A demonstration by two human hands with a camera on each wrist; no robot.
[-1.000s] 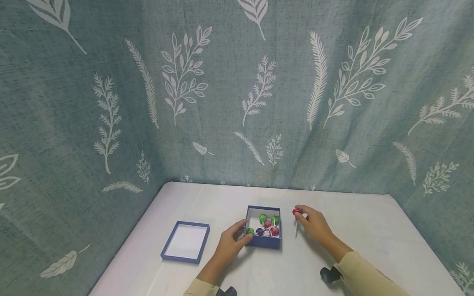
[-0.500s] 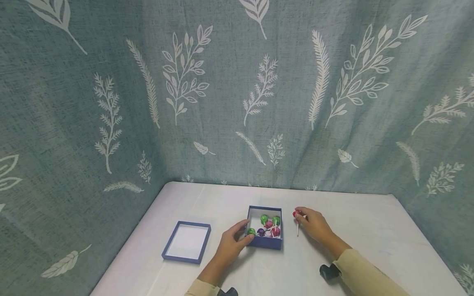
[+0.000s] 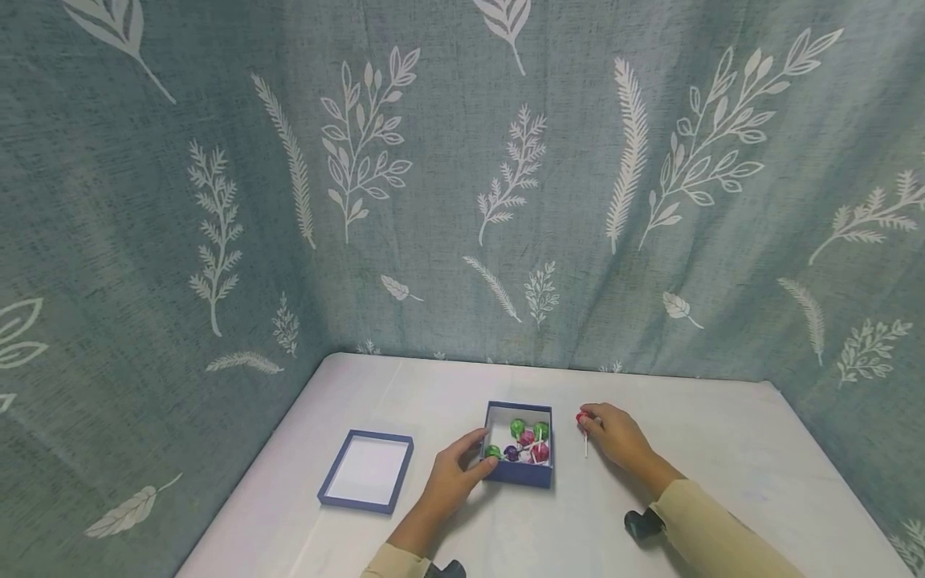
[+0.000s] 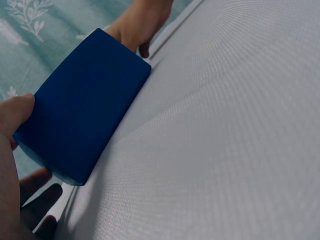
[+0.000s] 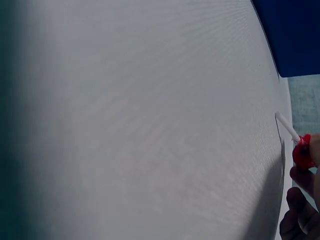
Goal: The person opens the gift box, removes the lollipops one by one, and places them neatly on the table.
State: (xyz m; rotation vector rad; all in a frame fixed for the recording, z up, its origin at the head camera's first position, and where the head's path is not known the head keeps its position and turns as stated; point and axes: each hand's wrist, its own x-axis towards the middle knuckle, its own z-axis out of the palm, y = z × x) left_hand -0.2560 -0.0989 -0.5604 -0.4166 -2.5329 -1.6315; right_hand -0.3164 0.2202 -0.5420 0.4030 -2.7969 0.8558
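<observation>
An open blue box (image 3: 517, 474) with several green, red, pink and purple lollipops in it stands on the table. At its left side the left hand (image 3: 448, 482) grips the front left corner, thumb on the rim; the left wrist view shows the thumb and fingers around the box (image 4: 85, 105). To the right of the box, the right hand (image 3: 617, 437) pinches a red lollipop (image 3: 582, 417) by its head, with the white stick pointing down towards the front. In the right wrist view the red lollipop (image 5: 301, 152) is between thumb and fingers.
A blue-edged lid (image 3: 367, 471) with a white inside lies on the white table (image 3: 650, 514) left of the left hand. Behind and left of the table hangs a green curtain (image 3: 448, 201) with white leaf patterns. Dark wrist devices are on both wrists.
The red lollipop's stick, first slanted and dim, now stands out white and straight below the fingers. The whole head view has shifted slightly; both hands keep their holds.
</observation>
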